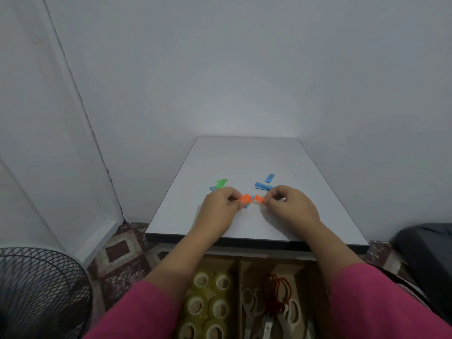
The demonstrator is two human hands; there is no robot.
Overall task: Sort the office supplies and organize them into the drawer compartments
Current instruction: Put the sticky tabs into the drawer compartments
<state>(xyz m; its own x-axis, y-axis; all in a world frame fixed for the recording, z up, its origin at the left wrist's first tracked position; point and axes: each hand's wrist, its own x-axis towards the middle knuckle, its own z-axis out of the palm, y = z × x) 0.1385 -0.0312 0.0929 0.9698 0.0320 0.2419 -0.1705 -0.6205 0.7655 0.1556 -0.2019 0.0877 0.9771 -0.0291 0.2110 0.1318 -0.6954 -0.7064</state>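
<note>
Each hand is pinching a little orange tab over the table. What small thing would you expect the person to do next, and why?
Probably bring the two together: the left hand pinches small orange paper tabs, the right hand pinches another orange tab. Same colour, nearly touching, so stacking them into one grip fits sorting. Blue strips and a green strip remain on the white tabletop.

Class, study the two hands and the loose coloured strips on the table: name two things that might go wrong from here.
1. Each hand, left hand and right hand, pinches an orange strip; a small piece may slip out.
2. The blue strips lie close to the right hand, so a wrist could brush them out of place.
</note>
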